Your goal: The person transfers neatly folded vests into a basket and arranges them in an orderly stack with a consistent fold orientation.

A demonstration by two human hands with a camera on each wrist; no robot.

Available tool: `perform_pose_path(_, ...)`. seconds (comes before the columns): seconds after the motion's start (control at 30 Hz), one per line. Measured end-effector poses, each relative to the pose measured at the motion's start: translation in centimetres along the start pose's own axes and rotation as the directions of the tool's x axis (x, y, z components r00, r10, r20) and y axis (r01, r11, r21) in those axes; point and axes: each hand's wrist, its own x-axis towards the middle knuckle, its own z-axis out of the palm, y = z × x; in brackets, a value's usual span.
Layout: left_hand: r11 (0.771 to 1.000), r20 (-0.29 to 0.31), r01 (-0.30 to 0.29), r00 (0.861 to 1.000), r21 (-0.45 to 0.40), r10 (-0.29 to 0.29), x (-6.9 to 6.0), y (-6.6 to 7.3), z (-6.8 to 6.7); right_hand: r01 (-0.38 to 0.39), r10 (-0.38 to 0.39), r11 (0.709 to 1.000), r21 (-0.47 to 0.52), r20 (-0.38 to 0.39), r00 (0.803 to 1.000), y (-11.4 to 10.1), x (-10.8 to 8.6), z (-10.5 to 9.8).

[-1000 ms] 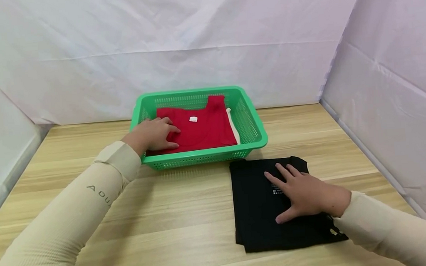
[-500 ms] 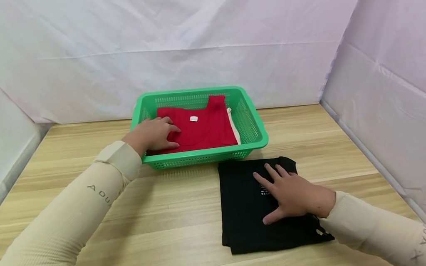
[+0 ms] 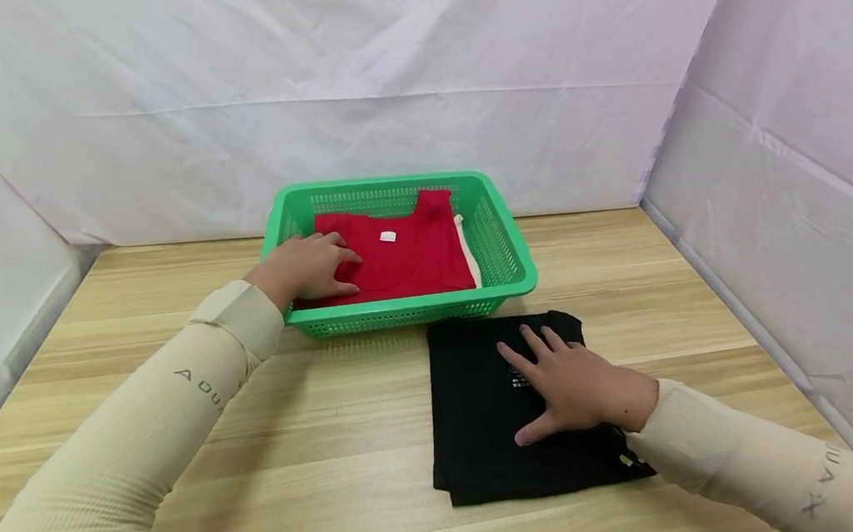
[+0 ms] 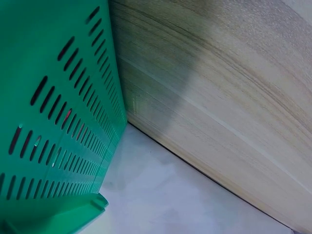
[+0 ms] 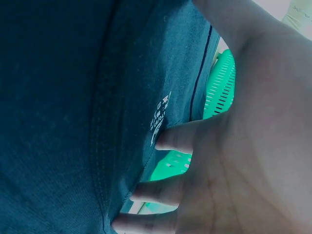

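Note:
On the table, in front of the basket's right part, lies a folded black garment (image 3: 477, 429) with small white print near its neckline. My right hand (image 3: 574, 384) rests on it with fingers spread; the right wrist view shows the fingertips touching the dark cloth (image 5: 53, 122). A folded red tank top (image 3: 418, 258) with a white label lies inside the green basket (image 3: 399, 306). My left hand (image 3: 306, 269) reaches over the basket's left rim and rests on the red top's left side, fingers relaxed. In the left wrist view only the basket's slotted wall (image 4: 63, 112) shows, no hand.
A cream cloth (image 3: 468, 250) shows beside the red top in the basket. White sheeting (image 3: 383, 94) hangs behind the wooden table (image 3: 323, 474) and along both sides. The left forearm crosses the table's left part.
My right hand has slid leftward, and the black garment under it has moved left with it. The left hand, basket and red top stay where they were.

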Motion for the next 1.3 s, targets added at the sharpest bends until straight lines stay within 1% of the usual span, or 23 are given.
perform_pose_path(0.33, 1.0, -0.007, -0.015, 1.0, -0.009, 0.015, -0.1, 0.0, -0.2, 0.006, -0.006, 1.0, -0.014, -0.028, 1.0, -0.5, 0.7, -0.1)
perform_pose_path(0.63, 1.0, 0.0, 0.014, 1.0, 0.01, -0.014, 0.3, 0.2, -0.4, 0.004, -0.005, 1.0, -0.017, -0.046, 0.999, -0.6, 1.4, 0.1)
perform_pose_path(0.87, 1.0, 0.0, 0.015, 1.0, 0.009, -0.015, 0.5, 0.1, -0.4, 0.005, -0.006, 1.0, -0.013, -0.046, 0.999, -0.6, 1.7, 0.0)
perform_pose_path(0.93, 1.0, 0.0, 0.017, 1.0, 0.003, -0.017, 0.5, 0.0, -0.4, 0.007, -0.008, 1.0, -0.013, -0.047, 0.999, -0.6, 1.8, 0.1)
perform_pose_path(1.0, 1.0, -0.014, 0.008, 1.0, -0.022, -0.008, 0.5, -0.1, -0.5, 0.008, -0.008, 1.0, -0.005, -0.043, 0.999, -0.6, 1.8, 0.2)
perform_pose_path(1.07, 0.997, -0.051, -0.008, 0.999, -0.072, 0.005, 0.2, 0.0, -0.6, 0.011, -0.01, 1.0, 0.005, -0.037, 0.999, -0.6, 1.8, 0.3)
perform_pose_path(1.13, 0.99, -0.117, -0.042, 0.993, -0.138, 0.026, -0.3, 0.2, -1.0, 0.014, -0.014, 1.0, 0.01, -0.033, 0.999, -0.6, 1.8, 0.3)
perform_pose_path(1.17, 0.983, -0.162, -0.064, 0.986, -0.17, 0.037, -0.6, 0.5, -1.3, 0.016, -0.016, 1.0, 0.015, -0.031, 0.999, -0.6, 1.7, 0.3)
perform_pose_path(1.2, 0.976, -0.209, -0.086, 0.977, -0.199, 0.043, -1.1, 0.9, -1.7, 0.017, -0.016, 1.0, 0.014, -0.032, 0.999, -0.5, 1.7, 0.3)
perform_pose_path(1.23, 0.968, -0.261, -0.114, 0.964, -0.224, 0.053, -1.6, 1.4, -2.1, 0.018, -0.018, 1.0, 0.012, -0.037, 0.999, -0.3, 1.6, 0.3)
perform_pose_path(1.27, 0.959, -0.314, -0.148, 0.947, -0.241, 0.067, -2.2, 1.9, -2.6, 0.023, -0.022, 1.0, 0.009, -0.047, 0.999, -0.1, 1.4, 0.2)
perform_pose_path(1.3, 0.95, -0.367, -0.184, 0.927, -0.251, 0.082, -2.7, 2.6, -3.1, 0.024, -0.023, 1.0, 0.011, -0.059, 0.998, 0.2, 1.3, 0.2)
